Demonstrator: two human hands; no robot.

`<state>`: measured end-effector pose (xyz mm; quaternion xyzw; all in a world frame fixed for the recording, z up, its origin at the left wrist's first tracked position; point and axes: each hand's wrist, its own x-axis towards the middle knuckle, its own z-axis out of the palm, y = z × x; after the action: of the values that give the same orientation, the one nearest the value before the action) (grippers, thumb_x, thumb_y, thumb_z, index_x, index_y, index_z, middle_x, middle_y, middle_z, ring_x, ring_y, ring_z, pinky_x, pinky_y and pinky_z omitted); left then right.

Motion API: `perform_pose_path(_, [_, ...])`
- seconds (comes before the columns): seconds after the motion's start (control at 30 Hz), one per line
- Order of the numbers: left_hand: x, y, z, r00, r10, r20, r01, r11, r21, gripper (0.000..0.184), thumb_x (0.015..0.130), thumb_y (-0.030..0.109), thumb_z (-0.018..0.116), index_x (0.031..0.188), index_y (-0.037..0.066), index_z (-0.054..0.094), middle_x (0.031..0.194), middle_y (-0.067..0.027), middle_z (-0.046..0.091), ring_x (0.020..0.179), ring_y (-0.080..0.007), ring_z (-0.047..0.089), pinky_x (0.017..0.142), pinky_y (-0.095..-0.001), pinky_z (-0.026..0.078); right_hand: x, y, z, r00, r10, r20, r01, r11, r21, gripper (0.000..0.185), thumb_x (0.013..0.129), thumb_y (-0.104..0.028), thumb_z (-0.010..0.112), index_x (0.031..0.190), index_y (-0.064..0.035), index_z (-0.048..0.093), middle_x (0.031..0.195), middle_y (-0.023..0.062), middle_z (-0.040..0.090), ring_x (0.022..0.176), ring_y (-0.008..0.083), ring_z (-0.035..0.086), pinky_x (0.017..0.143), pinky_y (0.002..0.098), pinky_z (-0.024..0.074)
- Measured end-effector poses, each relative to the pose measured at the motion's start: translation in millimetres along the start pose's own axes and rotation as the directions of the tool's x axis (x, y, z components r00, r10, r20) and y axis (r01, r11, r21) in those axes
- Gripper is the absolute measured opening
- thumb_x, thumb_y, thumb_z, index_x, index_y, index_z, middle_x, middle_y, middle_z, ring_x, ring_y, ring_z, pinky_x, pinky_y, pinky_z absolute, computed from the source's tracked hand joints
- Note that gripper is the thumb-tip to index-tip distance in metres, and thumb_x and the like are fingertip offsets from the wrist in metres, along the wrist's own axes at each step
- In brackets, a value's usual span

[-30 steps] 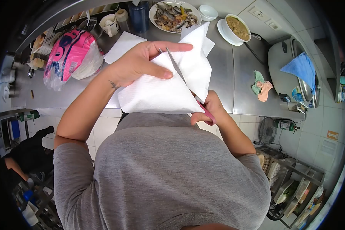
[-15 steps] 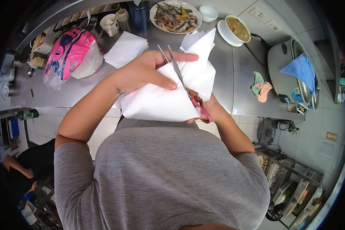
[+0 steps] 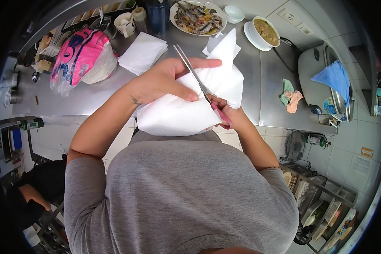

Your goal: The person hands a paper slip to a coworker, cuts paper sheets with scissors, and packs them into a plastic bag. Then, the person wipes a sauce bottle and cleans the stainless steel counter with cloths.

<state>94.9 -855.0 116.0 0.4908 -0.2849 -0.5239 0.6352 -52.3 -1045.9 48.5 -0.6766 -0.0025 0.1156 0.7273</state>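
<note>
White paper sheets [image 3: 173,113] are held up in front of my shirt, over the front edge of the counter. My left hand [image 3: 169,80] grips them from the left, thumb on top and index finger stretched to the right. Scissors with pink handles [image 3: 195,75] are in my right hand [image 3: 225,111], at the right end of the paper. Their blades point up and left between my left thumb and index finger, nearly together, with the paper around them. Part of my right hand is hidden by the paper.
A stack of white paper [image 3: 143,53], a pink plastic bag [image 3: 82,57] and a mug [image 3: 125,24] stand at the left. Behind are a plate of food [image 3: 199,17] and a soup bowl [image 3: 264,33]. Small cloths [image 3: 290,95] lie right. A person [image 3: 42,182] is at the lower left.
The scissor blades have come closer together since half a second ago. My hands and the paper have shifted slightly right. The person at the lower left has changed position.
</note>
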Motion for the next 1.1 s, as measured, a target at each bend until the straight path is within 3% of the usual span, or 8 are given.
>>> perform_pose_path(0.17, [-13, -3, -38, 0.947, 0.254, -0.197, -0.217, 0.958, 0.189, 0.082, 0.066, -0.004, 0.072, 0.141, 0.005, 0.042, 0.145, -0.0050, 0.042, 0.124, -0.0145, 0.047, 0.107, -0.0258, 0.033, -3, -6, -4, 0.988, 0.154, -0.008, -0.148, 0.931, -0.335, 0.073, 0.056, -0.027, 0.091, 0.115, -0.0014, 0.058, 0.097, 0.0059, 0.068, 0.085, 0.0193, 0.065, 0.076, 0.0305, 0.0517])
perform_pose_path(0.3, [-39, -6, -69, 0.905, 0.285, -0.316, -0.248, 0.957, 0.152, 0.084, 0.067, -0.005, 0.073, 0.143, 0.004, 0.038, 0.143, -0.0063, 0.043, 0.123, -0.0127, 0.047, 0.105, -0.0254, 0.034, 1, 60, -14, 0.897, 0.158, -0.414, -0.430, 0.533, -0.729, 0.056, 0.066, -0.028, 0.082, 0.109, -0.0014, 0.059, 0.088, 0.0151, 0.068, 0.079, 0.0347, 0.065, 0.076, 0.0363, 0.0524])
perform_pose_path(0.57, [-67, 1, -73, 0.932, 0.236, -0.275, -0.204, 0.969, 0.140, 0.082, 0.069, -0.008, 0.073, 0.143, 0.004, 0.039, 0.143, -0.0069, 0.043, 0.122, -0.0133, 0.047, 0.100, -0.0262, 0.039, 33, 78, 6, 0.856, -0.049, -0.514, -0.502, 0.153, -0.851, 0.077, 0.061, -0.022, 0.082, 0.128, -0.0062, 0.048, 0.139, 0.0200, 0.040, 0.123, 0.0369, 0.045, 0.093, 0.0426, 0.0464])
perform_pose_path(0.63, [-73, 5, -71, 0.935, 0.247, -0.255, -0.212, 0.965, 0.155, 0.081, 0.070, -0.010, 0.071, 0.143, 0.003, 0.038, 0.144, -0.0072, 0.042, 0.124, -0.0138, 0.046, 0.100, -0.0267, 0.040, 60, 3, 44, 0.781, -0.434, -0.448, -0.198, 0.508, -0.838, 0.080, 0.061, -0.023, 0.082, 0.132, -0.0089, 0.047, 0.139, 0.0197, 0.040, 0.126, 0.0378, 0.043, 0.103, 0.0484, 0.0366])
perform_pose_path(0.7, [-76, 7, -71, 0.950, 0.240, -0.199, -0.219, 0.968, 0.122, 0.079, 0.071, -0.011, 0.070, 0.143, 0.003, 0.039, 0.144, -0.0069, 0.042, 0.124, -0.0143, 0.046, 0.100, -0.0266, 0.040, 76, -49, 85, 0.612, -0.754, -0.236, 0.042, 0.329, -0.943, 0.071, 0.065, -0.023, 0.081, 0.129, -0.0113, 0.051, 0.141, 0.0173, 0.039, 0.127, 0.0357, 0.042, 0.107, 0.0542, 0.0265])
perform_pose_path(0.83, [-87, 15, -81, 0.942, 0.303, -0.142, -0.264, 0.934, 0.242, 0.075, 0.073, -0.011, 0.067, 0.141, 0.005, 0.042, 0.140, -0.0065, 0.048, 0.121, -0.0144, 0.049, 0.098, -0.0264, 0.042, 114, -60, 96, 0.593, -0.805, -0.021, 0.025, 0.044, -0.999, 0.040, 0.069, -0.007, 0.069, 0.108, -0.0146, 0.063, 0.122, 0.0076, 0.057, 0.117, 0.0263, 0.052, 0.107, 0.0546, 0.0262])
perform_pose_path(0.97, [-113, 13, -118, 0.897, 0.368, -0.246, -0.175, 0.805, 0.566, 0.072, 0.073, -0.009, 0.068, 0.139, 0.012, 0.047, 0.125, -0.0073, 0.060, 0.115, -0.0136, 0.052, 0.095, -0.0274, 0.045, 105, -77, 61, 0.420, -0.800, -0.428, -0.239, 0.358, -0.903, 0.029, 0.072, 0.006, 0.059, 0.096, -0.0094, 0.066, 0.093, 0.0092, 0.065, 0.092, 0.0273, 0.063, 0.092, 0.0389, 0.0449])
perform_pose_path(1.1, [-123, 8, -137, 0.800, 0.428, -0.420, 0.035, 0.666, 0.745, 0.071, 0.075, -0.006, 0.069, 0.139, 0.015, 0.047, 0.099, -0.0083, 0.067, 0.097, -0.0136, 0.061, 0.092, -0.0290, 0.046, 80, -104, 58, 0.778, -0.544, -0.314, -0.042, 0.454, -0.890, 0.019, 0.080, 0.002, 0.063, 0.098, -0.0041, 0.065, 0.090, 0.0083, 0.065, 0.086, 0.0241, 0.063, 0.078, 0.0304, 0.0492])
